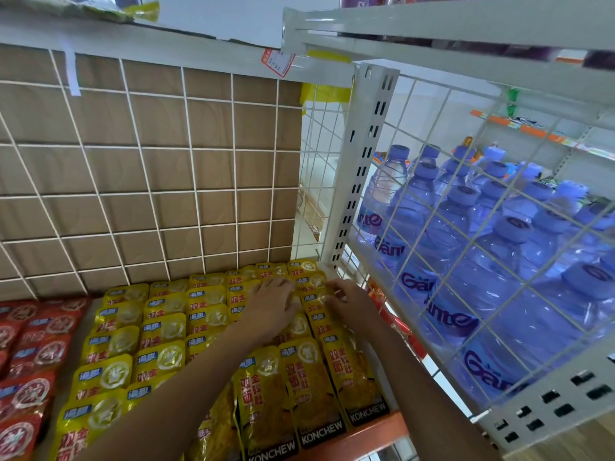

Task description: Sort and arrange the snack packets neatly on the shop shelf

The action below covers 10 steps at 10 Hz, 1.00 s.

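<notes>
Head camera view of a shop shelf (pixel 377 427), whose orange front lip shows nearest the viewer, with two bare forearms reaching across it from the bottom of the frame. Yellow snack packets (pixel 159 331) cover most of the shelf, laid in overlapping rows that run from the lip back to the rear panel; the front packets at right lie full length with their printed faces up. Red snack packets (pixel 36 354) lie in their own overlapping block just to the left, parted from the yellow ones by a narrow bare strip of shelf. Farther in, both hands meet over the back right rows of yellow packets. The left hand (pixel 274 306) lies palm down on them, its fingers fairly straight and spread, pressing on the foil. The right hand (pixel 349 301) sits just beside it, its fingers bent with the tips at the top edge of a yellow packet; whether they grip it or only touch it cannot be told. To the right, behind a white slotted post (pixel 361 168) and wire mesh, stand water bottles (pixel 466 234) with blue caps. Behind the packets rises a white wire grid (pixel 186 154) backed by brown cardboard (pixel 153 124). A red price tag (pixel 278 63) hangs from the upper shelf (pixel 139 44).
</notes>
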Available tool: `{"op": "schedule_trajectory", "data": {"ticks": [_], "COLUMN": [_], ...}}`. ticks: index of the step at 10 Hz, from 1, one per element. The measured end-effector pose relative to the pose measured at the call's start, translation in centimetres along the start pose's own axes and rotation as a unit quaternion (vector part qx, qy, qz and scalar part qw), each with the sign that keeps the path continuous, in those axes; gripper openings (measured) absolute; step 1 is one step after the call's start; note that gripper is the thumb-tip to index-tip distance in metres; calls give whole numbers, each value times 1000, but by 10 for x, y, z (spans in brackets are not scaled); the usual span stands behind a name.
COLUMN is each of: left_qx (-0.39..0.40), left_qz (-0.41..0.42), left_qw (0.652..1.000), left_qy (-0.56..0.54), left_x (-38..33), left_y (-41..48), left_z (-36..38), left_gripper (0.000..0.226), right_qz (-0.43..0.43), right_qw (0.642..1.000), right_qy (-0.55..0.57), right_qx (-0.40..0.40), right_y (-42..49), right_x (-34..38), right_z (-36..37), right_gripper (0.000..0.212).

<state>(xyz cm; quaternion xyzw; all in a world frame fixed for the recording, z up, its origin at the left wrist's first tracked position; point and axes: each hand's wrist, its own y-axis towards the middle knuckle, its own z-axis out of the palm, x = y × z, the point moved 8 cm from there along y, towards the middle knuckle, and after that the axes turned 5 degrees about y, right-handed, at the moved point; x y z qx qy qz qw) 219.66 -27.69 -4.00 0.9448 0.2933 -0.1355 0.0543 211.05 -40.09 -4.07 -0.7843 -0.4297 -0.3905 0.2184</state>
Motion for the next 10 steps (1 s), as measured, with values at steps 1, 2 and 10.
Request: {"op": "schedule_trajectory", "data": {"ticks": [1,2,10], "left_qx": [-16,-17,-50], "left_qz": [1,5,8], "left_qw": [1000,1000,998], "left_qy": [14,25,-23], "left_x": [2,1,20], "left_y": [-3,-6,-16], "left_z": [-4,-3,-13], "left_gripper": [40,41,44], "right_qz": [8,29,54], "right_qw": [1000,999,994], "right_qy": [13,39,-43], "right_qx": [2,-13,-79], "right_y": [-1,1,2], "right_x": [-1,-4,1], "right_z": [1,1,-10], "right_gripper": [29,25,31]}}
